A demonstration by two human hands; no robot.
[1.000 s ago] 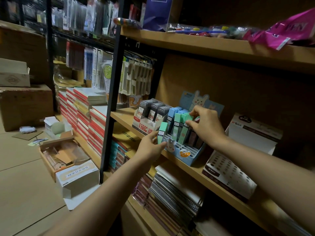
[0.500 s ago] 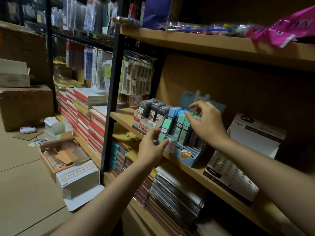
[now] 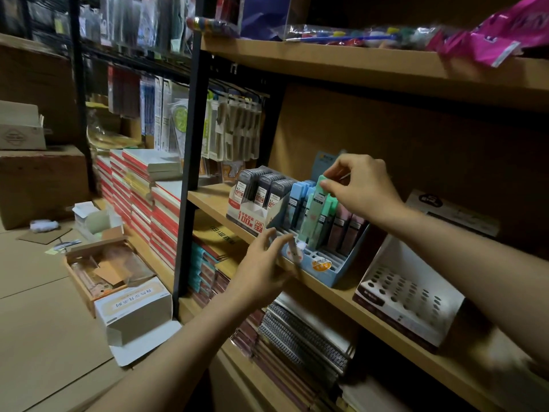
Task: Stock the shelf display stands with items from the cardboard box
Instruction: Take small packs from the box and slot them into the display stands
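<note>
Shelf (image 3: 350, 295) stand (image 3: 332, 273) holds green cases (image 3: 319, 214).

Display stand (image 3: 332, 270) on shelf (image 3: 350, 301), cases (image 3: 319, 215) inside.

The tan wooden middle shelf (image 3: 350, 298) carries, at its far left, a white cardboard stand of grey lead cases (image 3: 259, 203), just beside it a pale blue plastic slotted display stand (image 3: 332, 263), and at the near right a white cardboard holed display box (image 3: 407, 295).
</note>
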